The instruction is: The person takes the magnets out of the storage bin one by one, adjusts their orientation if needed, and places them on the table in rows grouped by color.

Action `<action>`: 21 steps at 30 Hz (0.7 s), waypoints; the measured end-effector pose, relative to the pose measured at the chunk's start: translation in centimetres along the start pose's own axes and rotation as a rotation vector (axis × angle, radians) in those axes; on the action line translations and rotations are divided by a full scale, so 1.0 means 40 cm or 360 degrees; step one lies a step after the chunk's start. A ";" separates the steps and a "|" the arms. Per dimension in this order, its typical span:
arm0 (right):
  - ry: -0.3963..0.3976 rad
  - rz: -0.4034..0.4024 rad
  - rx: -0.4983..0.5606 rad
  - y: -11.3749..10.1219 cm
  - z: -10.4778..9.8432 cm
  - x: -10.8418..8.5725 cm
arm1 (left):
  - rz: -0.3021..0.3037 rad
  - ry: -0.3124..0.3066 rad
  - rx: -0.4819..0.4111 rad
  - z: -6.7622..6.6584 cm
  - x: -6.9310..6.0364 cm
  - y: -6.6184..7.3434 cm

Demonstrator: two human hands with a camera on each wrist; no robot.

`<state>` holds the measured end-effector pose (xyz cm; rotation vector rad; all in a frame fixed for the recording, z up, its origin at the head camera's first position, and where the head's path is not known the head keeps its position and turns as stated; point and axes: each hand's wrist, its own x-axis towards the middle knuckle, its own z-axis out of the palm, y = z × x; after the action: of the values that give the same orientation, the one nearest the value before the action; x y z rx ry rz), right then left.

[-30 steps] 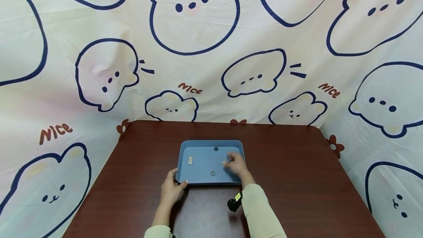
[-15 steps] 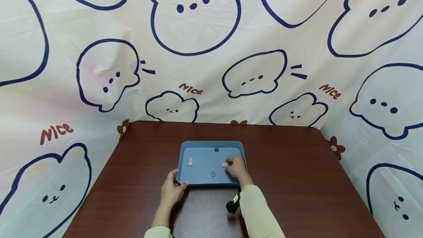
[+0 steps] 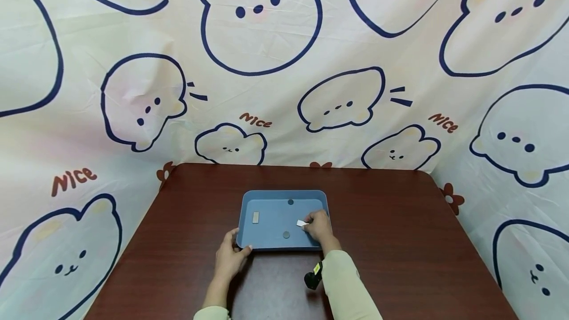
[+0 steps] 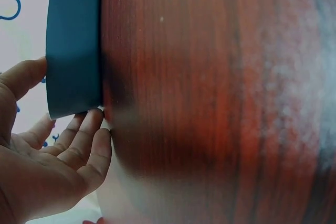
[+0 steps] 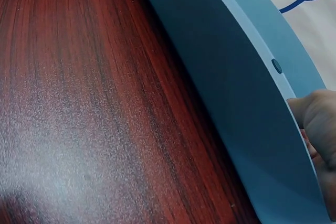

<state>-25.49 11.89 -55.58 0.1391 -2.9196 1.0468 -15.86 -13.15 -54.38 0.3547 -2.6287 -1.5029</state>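
Note:
A shallow blue tray (image 3: 271, 243) lies on the table. At its near left corner my left hand (image 3: 228, 259) holds it, thumb on the near side and fingers along the left side; the left wrist view shows the fingertips of this hand (image 4: 58, 156) against the tray wall (image 4: 73, 45). Over the tray's right part, my right hand (image 3: 319, 226) pinches a small flat white rectangular piece (image 3: 301, 223) between thumb and fingers. In the right wrist view the tray wall (image 5: 220, 77) hides most of the right hand (image 5: 321, 121) and the piece.
Inside the tray lie a pale rectangular piece (image 3: 255, 217) at the left, a dark disc (image 3: 290, 202) at the back and a grey disc (image 3: 286, 234) near the front. The brown table (image 3: 178, 231) extends around it. A patterned cloth (image 3: 284, 93) hangs behind.
The right hand has drawn slightly towards me, its fingers closing in on the rectangular piece, which now shows a brighter, tilted face. My left hand stays at the tray corner.

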 end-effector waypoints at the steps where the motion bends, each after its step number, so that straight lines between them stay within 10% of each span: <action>1: -0.0008 0.0012 0.0002 -0.001 0.000 0.000 | -0.0006 0.0001 -0.0001 0.000 0.000 -0.001; 21: -0.0008 0.0033 0.0313 0.006 -0.009 0.000 | -0.0019 -0.0013 -0.0048 0.003 0.003 -0.010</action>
<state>-25.49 12.29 -55.46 0.1173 -2.8225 1.3370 -15.93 -13.29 -54.78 0.3628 -2.6118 -1.5489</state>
